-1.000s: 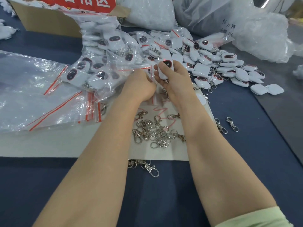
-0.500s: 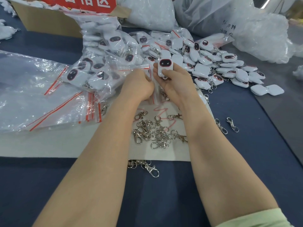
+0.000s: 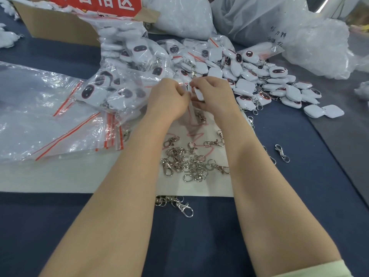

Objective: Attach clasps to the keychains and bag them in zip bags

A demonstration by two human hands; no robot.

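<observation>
My left hand (image 3: 168, 98) and my right hand (image 3: 214, 94) meet over the white mat (image 3: 79, 176), knuckles up. A small clear zip bag (image 3: 192, 114) hangs between them, its top pinched by my left fingers. My right hand grips a white keychain (image 3: 198, 94), mostly hidden under the fingers, at the bag's mouth. A metal clasp (image 3: 200, 116) dangles inside the bag. Loose silver clasps (image 3: 189, 160) lie in a pile on the mat below my wrists. Unbagged white keychains (image 3: 265, 84) are heaped to the right.
Bagged keychains (image 3: 119, 84) pile up on the left beside a stack of flat zip bags (image 3: 40, 116). A cardboard box (image 3: 60, 25) and large plastic sacks (image 3: 279, 23) stand at the back. Stray clasps (image 3: 281, 152) lie on the blue cloth at right.
The keychain, held up face-out above my right fingers before, has come down into my right hand at the bag's mouth. Both hands have closed together over the zip bag.
</observation>
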